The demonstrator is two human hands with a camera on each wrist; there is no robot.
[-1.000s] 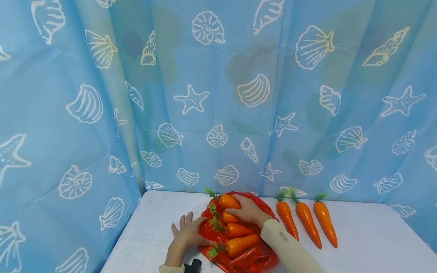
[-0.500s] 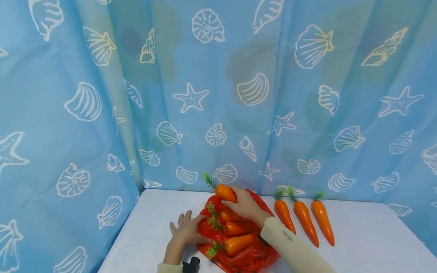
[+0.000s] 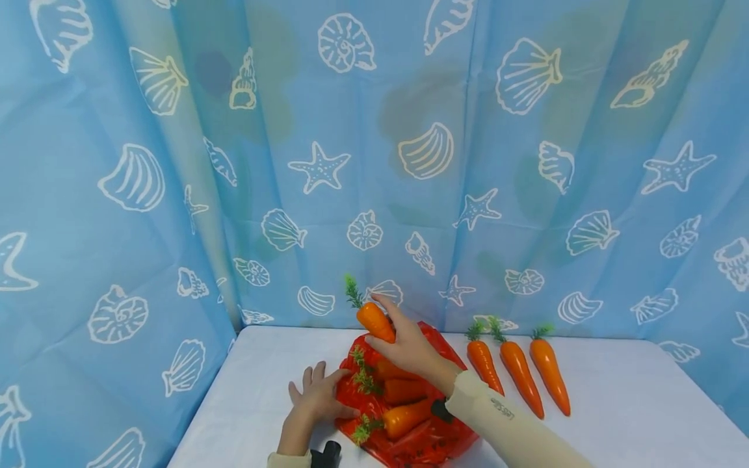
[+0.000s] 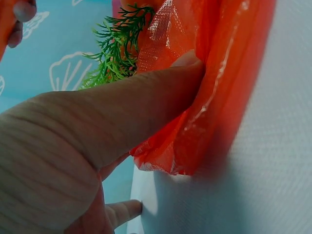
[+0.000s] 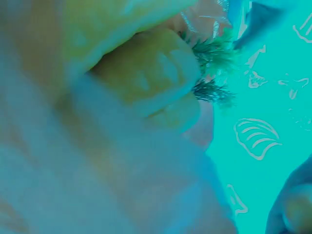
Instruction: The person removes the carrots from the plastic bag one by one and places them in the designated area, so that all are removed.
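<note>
Tabletop [image 3: 638,396] reaches its edge well right of both hands [image 3: 409,344] [image 3: 318,396]; one grips carrot [image 3: 376,322].

Free passage lies over the white tabletop [image 3: 626,396] right of three carrots [image 3: 521,378]; the shell-print curtain [image 3: 380,175] bounds it behind.

No text reads with certainty. Small dark print [image 3: 501,408] sits on the right sleeve [image 3: 521,434], near its end: a short cluster of letters, too small to spell out. The red plastic bag [image 3: 430,441] carries dark lettering low down; creases break it up, words can't be made out.
</note>
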